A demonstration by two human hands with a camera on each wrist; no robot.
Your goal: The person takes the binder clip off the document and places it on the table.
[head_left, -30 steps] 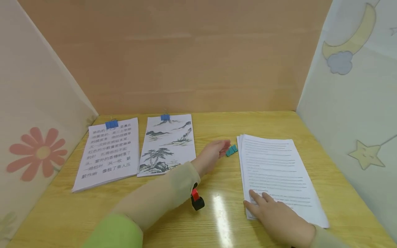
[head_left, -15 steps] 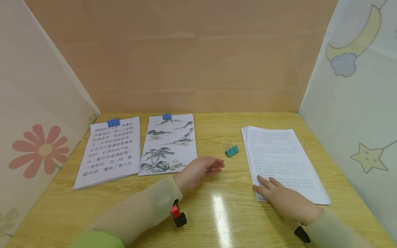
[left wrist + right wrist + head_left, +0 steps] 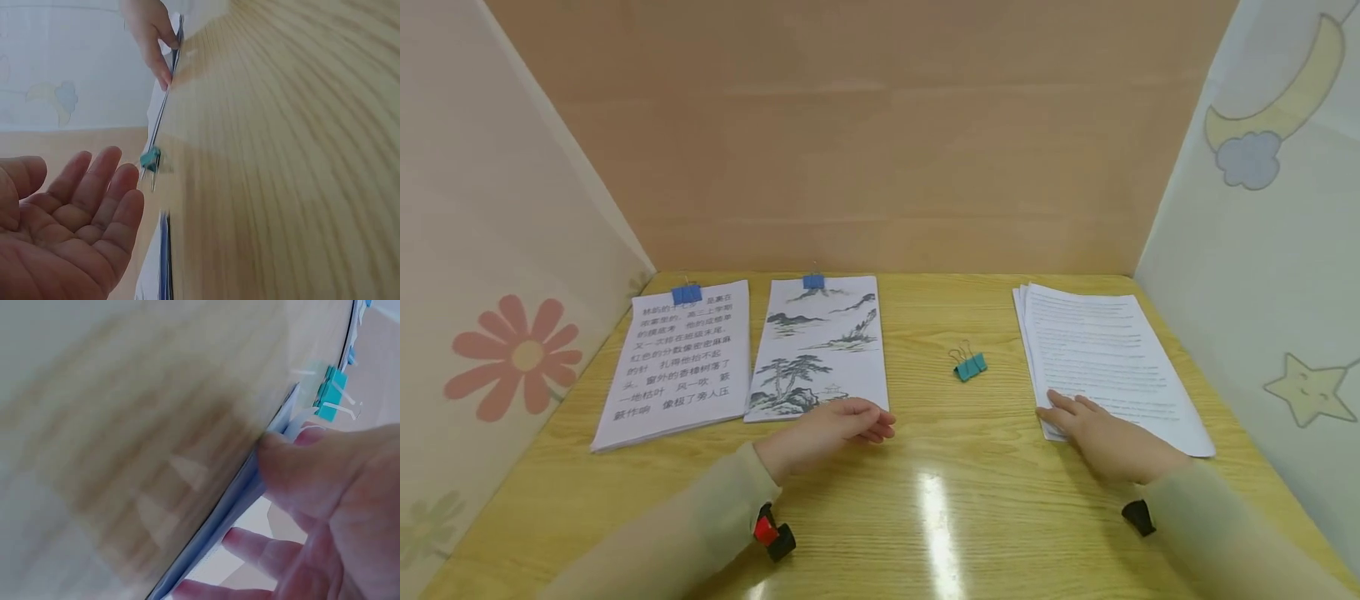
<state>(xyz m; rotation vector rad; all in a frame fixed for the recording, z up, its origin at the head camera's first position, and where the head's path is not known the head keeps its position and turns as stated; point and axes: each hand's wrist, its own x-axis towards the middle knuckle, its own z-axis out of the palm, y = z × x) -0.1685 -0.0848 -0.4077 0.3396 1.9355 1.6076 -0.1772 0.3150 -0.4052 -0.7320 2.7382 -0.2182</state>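
My left hand (image 3: 842, 423) hovers near the lower right corner of a paper stack with a printed landscape (image 3: 823, 354); its fingers are loosely bent and hold nothing, as the left wrist view shows from the palm side (image 3: 75, 219). With its fingers on top and its thumb along the left edge, my right hand (image 3: 1112, 437) rests on a stack of printed sheets (image 3: 1097, 350). The layers of that stack are slightly uneven at the left. Between the hands a teal binder clip (image 3: 970, 367) lies on the table, touched by neither; the right wrist view shows it beyond the thumb (image 3: 331, 394).
Farther left lies a stack of Chinese text (image 3: 681, 367) with a blue binder clip (image 3: 687, 294) at its top. Another blue binder clip (image 3: 813, 282) holds the landscape stack. Walls enclose the wooden table (image 3: 880, 517) at the back and both sides.
My left hand has drawn back left and nearer from beside the teal clip, which stays on the table. My right hand has slid the printed sheets away and rightward from the clip.
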